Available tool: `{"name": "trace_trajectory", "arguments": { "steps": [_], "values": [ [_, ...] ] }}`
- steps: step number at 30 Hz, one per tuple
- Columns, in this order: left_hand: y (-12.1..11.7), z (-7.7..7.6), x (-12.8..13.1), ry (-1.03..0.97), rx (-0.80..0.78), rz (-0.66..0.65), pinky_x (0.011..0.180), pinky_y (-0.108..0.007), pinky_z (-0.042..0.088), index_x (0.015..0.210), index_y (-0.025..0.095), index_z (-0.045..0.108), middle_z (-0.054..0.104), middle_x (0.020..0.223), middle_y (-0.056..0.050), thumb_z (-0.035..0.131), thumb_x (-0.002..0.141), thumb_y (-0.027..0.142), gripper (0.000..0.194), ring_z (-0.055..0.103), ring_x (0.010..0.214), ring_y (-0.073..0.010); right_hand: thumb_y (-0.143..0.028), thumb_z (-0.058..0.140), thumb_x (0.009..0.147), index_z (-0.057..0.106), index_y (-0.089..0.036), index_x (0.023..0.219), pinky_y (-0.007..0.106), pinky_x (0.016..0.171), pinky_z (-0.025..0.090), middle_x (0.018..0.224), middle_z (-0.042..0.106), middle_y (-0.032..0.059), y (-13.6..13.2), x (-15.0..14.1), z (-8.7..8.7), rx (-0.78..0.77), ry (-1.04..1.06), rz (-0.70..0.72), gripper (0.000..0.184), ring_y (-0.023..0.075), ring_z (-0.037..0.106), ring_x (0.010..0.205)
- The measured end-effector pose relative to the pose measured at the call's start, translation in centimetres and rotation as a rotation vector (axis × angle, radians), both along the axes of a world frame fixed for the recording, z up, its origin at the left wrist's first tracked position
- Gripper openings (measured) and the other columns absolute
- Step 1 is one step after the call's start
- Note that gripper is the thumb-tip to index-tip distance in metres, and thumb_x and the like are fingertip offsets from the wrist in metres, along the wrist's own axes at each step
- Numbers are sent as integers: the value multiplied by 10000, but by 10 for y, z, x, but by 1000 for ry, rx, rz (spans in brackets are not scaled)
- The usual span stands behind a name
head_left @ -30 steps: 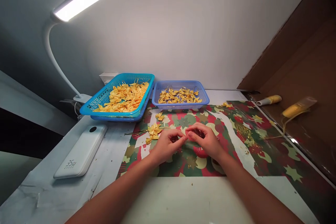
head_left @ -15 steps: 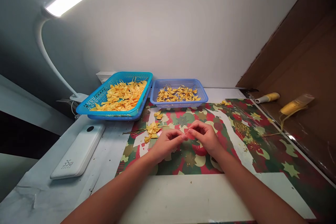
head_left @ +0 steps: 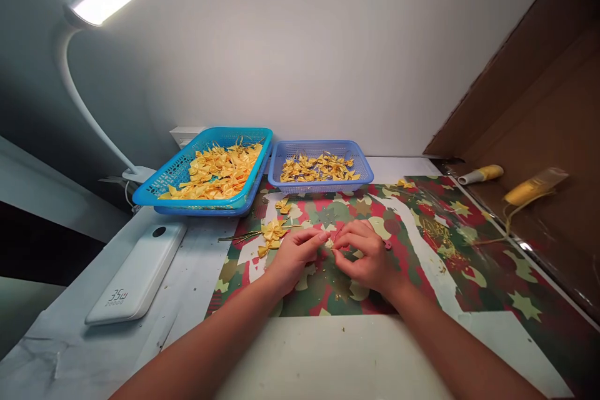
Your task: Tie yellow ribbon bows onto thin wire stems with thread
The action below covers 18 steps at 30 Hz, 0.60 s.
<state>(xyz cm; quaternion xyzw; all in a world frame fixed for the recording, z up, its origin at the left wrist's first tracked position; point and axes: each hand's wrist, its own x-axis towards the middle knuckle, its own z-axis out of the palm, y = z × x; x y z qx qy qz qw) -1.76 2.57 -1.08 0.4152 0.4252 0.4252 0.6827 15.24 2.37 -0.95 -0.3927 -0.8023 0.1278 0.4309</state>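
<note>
Left hand (head_left: 293, 259) and right hand (head_left: 369, 257) nearly meet over patterned sheet (head_left: 337, 294); whether 2 grips close on anything, cannot tell. Yellow bows (head_left: 273, 232) lie beside left hand. Apparently fine fingertip work; next move likely calls for steady, precise pinch.

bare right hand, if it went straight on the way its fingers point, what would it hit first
Probably the bare left hand: its fingertips lie close across from those of the right hand. Depth is unclear in this single view, and anything between them is too small to identify.
</note>
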Motion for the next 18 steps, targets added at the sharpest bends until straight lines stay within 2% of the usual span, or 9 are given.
{"name": "trace_trajectory", "arguments": {
  "steps": [3,7,10,12,14,18],
  "values": [
    [-1,2,-1,191,180,-2,490,-216,396,723,152,725,589,674,-8,703,747,412,261,490,551,-93,-120,558,741,569,-224,660,337,690,361,709,641,-4,0,0,1,56,-2,32,132,162,571,695],
    [-1,4,-4,366,456,-28,577,-236,423,709,162,750,613,726,-41,684,773,322,185,544,659,-131,-119,559,764,560,-216,691,336,685,354,702,616,-4,-1,1,3,57,32,50,121,157,560,686],
    [-1,5,-5,423,513,-54,542,-236,390,722,164,754,609,718,-37,684,768,305,164,518,607,-118,-134,565,778,553,-215,706,335,684,355,696,593,-8,-1,2,4,27,35,64,110,154,551,676],
    [0,5,-6,382,444,-57,527,-232,371,694,158,736,607,674,-29,687,763,322,185,500,583,-113,-129,563,779,552,-216,709,336,695,363,706,594,-7,-1,2,5,2,58,61,112,154,556,684],
    [1,4,-7,279,276,-65,492,-220,337,678,156,711,582,608,-6,695,753,361,219,459,531,-96,-119,561,777,554,-216,710,332,699,371,715,599,-5,0,3,5,-15,102,35,118,154,562,691],
    [4,0,-8,-54,-51,-96,483,-197,333,692,154,693,419,467,66,751,688,408,261,345,445,-54,-106,564,759,559,-216,702,324,679,366,702,587,-4,2,4,3,28,100,-20,124,151,555,677]
  ]
}}
